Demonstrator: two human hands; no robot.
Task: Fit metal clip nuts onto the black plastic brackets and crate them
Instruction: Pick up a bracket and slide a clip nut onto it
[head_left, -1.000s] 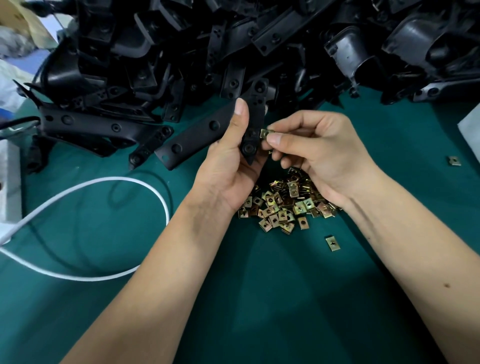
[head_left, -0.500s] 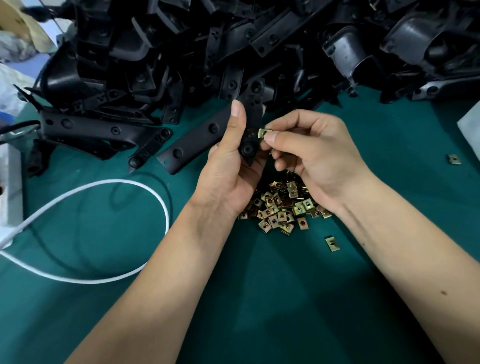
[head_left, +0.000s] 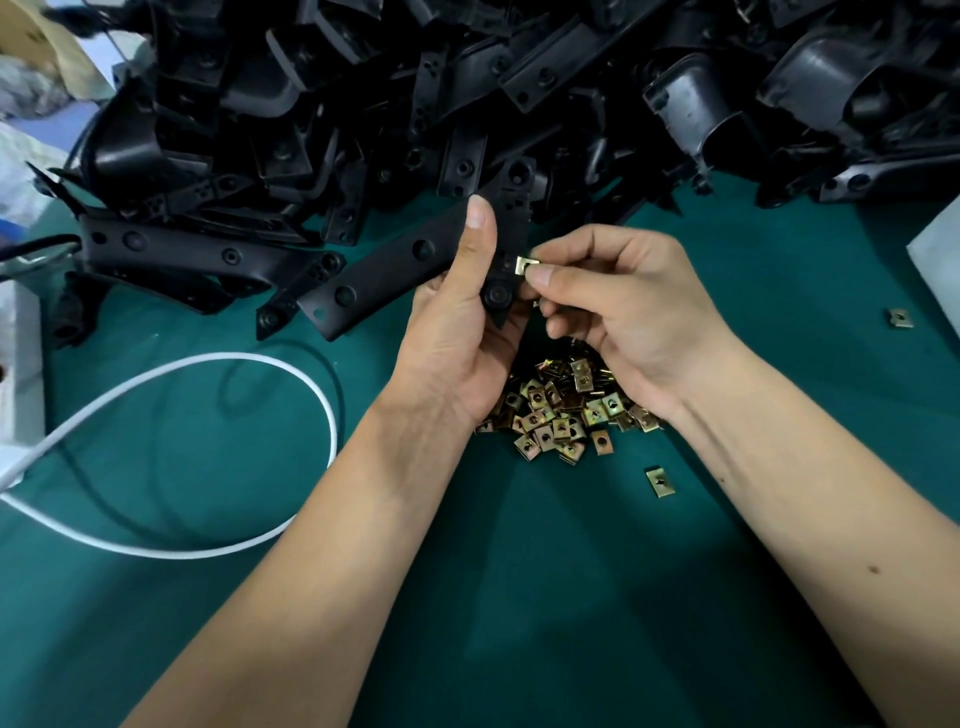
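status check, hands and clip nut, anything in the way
Left hand grips black bracket. Right hand pinches clip nut at the bracket's edge, not visibly seated. Nothing blocking; nut pile below the hands.

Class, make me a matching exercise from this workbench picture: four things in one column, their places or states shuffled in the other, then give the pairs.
Things
1. clip nut
2. black bracket
3. pile of clip nuts
4. white cable

Places or states
A. looped on the green mat, left
B. gripped in the left hand
C. pinched by the right hand
D. heaped on the mat under the hands

Pairs: 1-C, 2-B, 3-D, 4-A
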